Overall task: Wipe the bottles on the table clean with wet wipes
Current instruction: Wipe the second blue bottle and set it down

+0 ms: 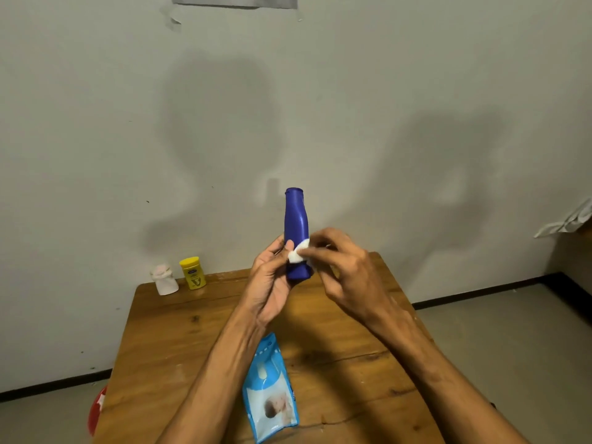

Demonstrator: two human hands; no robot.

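While my left hand (272, 283) clasps the likely light, slick bottle (296, 216) at 6 o'clock, my right hand (349, 270) pinches the wipe (297, 254).

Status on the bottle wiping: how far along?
Done: nothing visibly finished. In hand: the left hand grips the blue plastic bottle upright above the wooden table, while the right hand pinches a small white wet wipe against its lower side. Remaining: the yellow plastic bottle and the small white bottle stand at the far left corner, whether wiped I cannot tell. The blue-and-white wipes pack lies near the front edge.
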